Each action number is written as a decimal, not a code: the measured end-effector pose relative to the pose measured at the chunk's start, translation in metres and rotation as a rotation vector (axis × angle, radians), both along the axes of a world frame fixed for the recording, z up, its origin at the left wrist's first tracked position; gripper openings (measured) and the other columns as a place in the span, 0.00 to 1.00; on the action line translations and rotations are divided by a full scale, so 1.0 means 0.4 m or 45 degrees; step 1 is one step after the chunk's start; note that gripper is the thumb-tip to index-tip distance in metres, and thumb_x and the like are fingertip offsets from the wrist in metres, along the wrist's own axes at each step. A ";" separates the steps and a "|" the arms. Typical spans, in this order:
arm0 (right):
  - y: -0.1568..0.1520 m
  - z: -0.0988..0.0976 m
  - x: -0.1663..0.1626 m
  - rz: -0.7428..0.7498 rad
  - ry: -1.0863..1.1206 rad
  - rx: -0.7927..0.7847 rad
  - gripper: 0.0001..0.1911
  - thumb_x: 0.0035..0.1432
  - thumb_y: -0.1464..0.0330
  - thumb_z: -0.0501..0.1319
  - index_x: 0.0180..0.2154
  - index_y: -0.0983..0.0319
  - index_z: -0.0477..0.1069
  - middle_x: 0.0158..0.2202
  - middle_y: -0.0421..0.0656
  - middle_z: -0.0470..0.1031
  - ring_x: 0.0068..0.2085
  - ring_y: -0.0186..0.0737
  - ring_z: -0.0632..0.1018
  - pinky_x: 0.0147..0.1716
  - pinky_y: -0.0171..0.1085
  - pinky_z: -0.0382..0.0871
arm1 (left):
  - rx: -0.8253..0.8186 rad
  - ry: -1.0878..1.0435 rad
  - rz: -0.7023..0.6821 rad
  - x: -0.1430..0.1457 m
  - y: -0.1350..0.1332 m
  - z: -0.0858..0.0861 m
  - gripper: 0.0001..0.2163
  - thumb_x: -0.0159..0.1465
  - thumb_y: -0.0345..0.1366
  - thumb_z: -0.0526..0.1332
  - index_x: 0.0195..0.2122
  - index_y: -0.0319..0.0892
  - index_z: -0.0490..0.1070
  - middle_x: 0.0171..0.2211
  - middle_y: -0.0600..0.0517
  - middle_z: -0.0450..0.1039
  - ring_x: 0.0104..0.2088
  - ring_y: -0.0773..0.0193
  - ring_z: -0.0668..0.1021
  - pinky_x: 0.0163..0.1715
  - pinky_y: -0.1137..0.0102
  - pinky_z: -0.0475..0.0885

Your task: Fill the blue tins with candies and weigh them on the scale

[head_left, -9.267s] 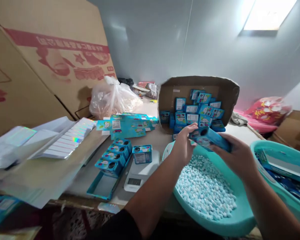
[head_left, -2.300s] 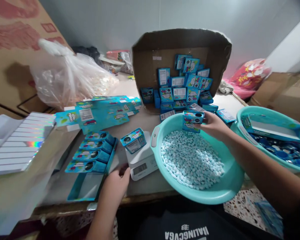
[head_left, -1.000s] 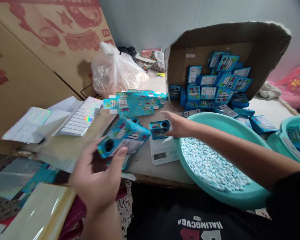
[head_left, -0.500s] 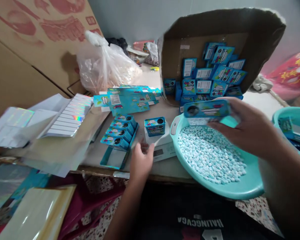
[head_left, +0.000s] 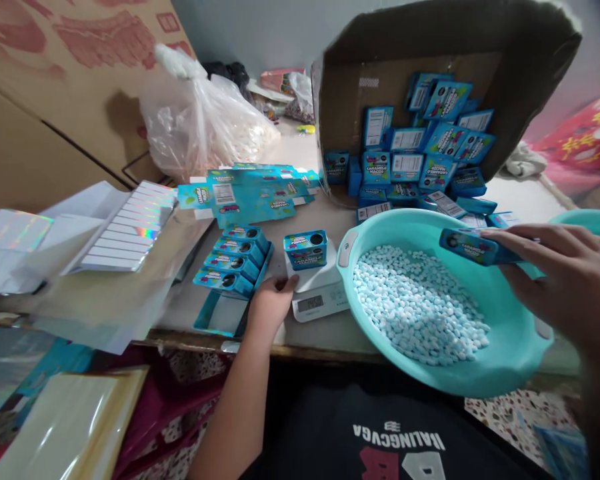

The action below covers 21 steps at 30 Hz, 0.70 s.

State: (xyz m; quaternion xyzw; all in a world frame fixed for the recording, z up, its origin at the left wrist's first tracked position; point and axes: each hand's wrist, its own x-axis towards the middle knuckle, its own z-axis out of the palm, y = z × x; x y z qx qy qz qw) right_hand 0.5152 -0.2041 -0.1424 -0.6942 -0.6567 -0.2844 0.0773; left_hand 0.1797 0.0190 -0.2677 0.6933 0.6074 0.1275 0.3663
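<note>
Left hand (head_left: 271, 301) low, fingers curled, right hand (head_left: 560, 263) raised higher, gripping between thumb and fingers

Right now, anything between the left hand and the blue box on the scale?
Nothing visible stands between them. The left hand is at the near left edge of the scale, and the blue box stands on it just beyond.

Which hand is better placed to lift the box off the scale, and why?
Probably the left hand: it sits beside the scale, near that box; the right hand holds another box over the basin.
</note>
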 end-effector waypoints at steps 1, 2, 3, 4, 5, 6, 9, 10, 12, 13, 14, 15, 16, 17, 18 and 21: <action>-0.002 0.004 0.004 0.026 -0.039 -0.030 0.19 0.65 0.73 0.56 0.56 0.54 0.69 0.47 0.52 0.78 0.47 0.58 0.77 0.43 0.52 0.67 | 0.010 -0.010 -0.002 -0.002 0.002 -0.006 0.17 0.65 0.49 0.58 0.40 0.41 0.78 0.39 0.44 0.81 0.41 0.54 0.81 0.39 0.68 0.71; -0.005 0.008 0.007 0.054 -0.068 -0.060 0.19 0.65 0.74 0.56 0.55 0.53 0.69 0.48 0.51 0.78 0.47 0.58 0.76 0.44 0.52 0.66 | 0.022 -0.014 0.000 -0.004 0.003 -0.010 0.17 0.66 0.48 0.58 0.40 0.41 0.78 0.39 0.45 0.81 0.41 0.54 0.81 0.39 0.69 0.71; -0.008 0.010 0.011 0.078 -0.092 -0.084 0.20 0.65 0.74 0.55 0.55 0.53 0.70 0.48 0.51 0.77 0.48 0.58 0.76 0.45 0.52 0.66 | 0.037 -0.011 0.008 -0.008 0.005 -0.014 0.17 0.66 0.48 0.57 0.41 0.41 0.78 0.39 0.44 0.81 0.41 0.54 0.81 0.39 0.68 0.72; -0.012 0.012 0.017 0.095 -0.113 -0.108 0.20 0.65 0.75 0.55 0.54 0.52 0.71 0.49 0.50 0.77 0.50 0.58 0.75 0.47 0.52 0.65 | 0.053 -0.001 0.020 -0.012 0.006 -0.015 0.17 0.67 0.48 0.56 0.42 0.41 0.77 0.40 0.44 0.81 0.42 0.53 0.81 0.40 0.68 0.72; -0.017 0.013 0.024 0.108 -0.133 -0.128 0.21 0.65 0.75 0.54 0.54 0.52 0.72 0.49 0.50 0.77 0.51 0.58 0.74 0.48 0.53 0.65 | 0.069 0.012 0.031 -0.017 0.007 -0.015 0.17 0.67 0.47 0.55 0.44 0.40 0.77 0.41 0.43 0.81 0.43 0.51 0.81 0.41 0.66 0.72; -0.022 0.012 0.033 0.123 -0.152 -0.151 0.21 0.64 0.75 0.54 0.54 0.52 0.73 0.50 0.50 0.77 0.53 0.58 0.73 0.49 0.53 0.65 | 0.085 0.028 0.042 -0.023 0.007 -0.014 0.17 0.68 0.46 0.54 0.45 0.40 0.77 0.42 0.41 0.81 0.44 0.50 0.81 0.41 0.65 0.72; -0.036 0.005 0.062 0.171 -0.210 -0.221 0.22 0.65 0.75 0.53 0.55 0.54 0.75 0.52 0.51 0.76 0.56 0.60 0.71 0.51 0.53 0.65 | 0.108 0.069 0.048 -0.039 0.006 -0.002 0.17 0.68 0.43 0.52 0.46 0.40 0.77 0.45 0.39 0.80 0.47 0.47 0.80 0.44 0.63 0.72; -0.039 0.003 0.069 0.177 -0.228 -0.235 0.22 0.65 0.75 0.53 0.55 0.54 0.75 0.52 0.51 0.76 0.55 0.60 0.71 0.51 0.54 0.65 | 0.110 0.078 0.040 -0.044 0.004 0.003 0.17 0.68 0.41 0.52 0.47 0.40 0.77 0.45 0.39 0.80 0.48 0.47 0.80 0.44 0.62 0.72; -0.042 -0.001 0.076 0.160 -0.255 -0.256 0.23 0.65 0.75 0.52 0.55 0.51 0.75 0.53 0.50 0.76 0.54 0.59 0.72 0.50 0.54 0.64 | 0.109 0.091 0.019 -0.054 -0.003 0.016 0.17 0.68 0.40 0.52 0.48 0.42 0.77 0.46 0.40 0.80 0.47 0.47 0.80 0.44 0.63 0.72; -0.041 -0.001 0.077 0.145 -0.258 -0.269 0.24 0.65 0.75 0.52 0.55 0.50 0.75 0.54 0.49 0.76 0.54 0.58 0.72 0.50 0.54 0.64 | 0.109 0.095 0.007 -0.059 -0.008 0.023 0.16 0.68 0.39 0.52 0.48 0.42 0.78 0.45 0.40 0.80 0.46 0.47 0.80 0.43 0.63 0.73; -0.039 -0.001 0.075 0.131 -0.254 -0.275 0.24 0.65 0.75 0.52 0.55 0.49 0.75 0.54 0.48 0.76 0.54 0.57 0.73 0.49 0.54 0.64 | 0.114 0.098 0.000 -0.064 -0.014 0.031 0.16 0.67 0.38 0.52 0.47 0.42 0.78 0.44 0.40 0.81 0.45 0.47 0.81 0.42 0.63 0.73; -0.036 0.000 0.072 0.121 -0.243 -0.281 0.24 0.65 0.74 0.51 0.54 0.48 0.75 0.54 0.47 0.77 0.54 0.56 0.73 0.49 0.53 0.64 | 0.130 0.099 0.001 -0.068 -0.020 0.039 0.16 0.67 0.38 0.52 0.46 0.41 0.79 0.43 0.40 0.81 0.43 0.47 0.81 0.41 0.63 0.73; -0.032 0.001 0.068 0.115 -0.230 -0.278 0.24 0.64 0.74 0.51 0.54 0.48 0.75 0.53 0.47 0.77 0.54 0.55 0.73 0.49 0.52 0.64 | 0.159 0.099 0.011 -0.072 -0.028 0.049 0.16 0.67 0.39 0.52 0.45 0.41 0.79 0.42 0.40 0.81 0.43 0.48 0.81 0.41 0.62 0.73; -0.029 0.002 0.064 0.113 -0.221 -0.273 0.23 0.64 0.73 0.50 0.54 0.49 0.75 0.52 0.47 0.77 0.54 0.56 0.73 0.49 0.52 0.64 | 0.201 0.097 0.032 -0.076 -0.037 0.059 0.16 0.68 0.39 0.53 0.45 0.40 0.79 0.43 0.40 0.80 0.44 0.48 0.80 0.43 0.63 0.73; -0.025 0.003 0.060 0.114 -0.218 -0.262 0.23 0.65 0.72 0.50 0.53 0.50 0.75 0.50 0.48 0.78 0.53 0.56 0.74 0.48 0.52 0.65 | 0.274 0.079 0.053 -0.077 -0.048 0.070 0.16 0.68 0.40 0.53 0.45 0.40 0.79 0.44 0.41 0.80 0.45 0.50 0.80 0.45 0.63 0.72; -0.020 -0.003 0.051 0.101 -0.205 -0.211 0.20 0.65 0.71 0.51 0.54 0.56 0.72 0.48 0.52 0.79 0.47 0.57 0.77 0.40 0.51 0.67 | 0.661 -0.151 -0.002 -0.065 -0.090 0.104 0.14 0.69 0.40 0.55 0.43 0.41 0.78 0.42 0.45 0.79 0.43 0.58 0.79 0.45 0.68 0.72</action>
